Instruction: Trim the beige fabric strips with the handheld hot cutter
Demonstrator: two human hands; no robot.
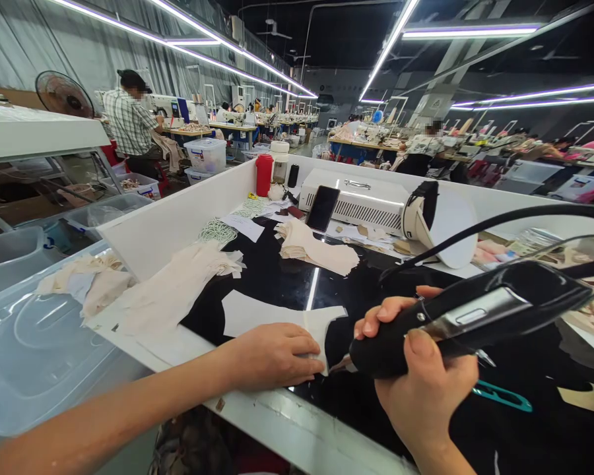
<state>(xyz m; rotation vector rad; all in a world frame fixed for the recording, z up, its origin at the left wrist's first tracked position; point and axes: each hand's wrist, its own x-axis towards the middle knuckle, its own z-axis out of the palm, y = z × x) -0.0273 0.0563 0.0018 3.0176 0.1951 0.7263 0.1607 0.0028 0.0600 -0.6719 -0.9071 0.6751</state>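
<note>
My right hand point(420, 369) is wrapped round a black hand-held power tool point(480, 310) with a silver panel, a cable at its back and a narrow metal tip. Its tip points at the end of a curved white fabric piece point(267, 315) on the black tabletop; contact I cannot make out. My left hand point(274, 356) lies over the right end of that piece, fingers stretched and pressing it down. A stack of cream fabric pieces point(317, 247) lies just beyond. To the left spreads a larger pile of pale pieces point(178, 284).
A white machine point(356, 198) with a phone point(323, 208) against it stands at the back, beside a red bottle point(264, 175). A teal-handled tool point(502, 394) lies at right. Clear plastic bins point(44, 349) stand at left. Other people sit at sewing machines beyond.
</note>
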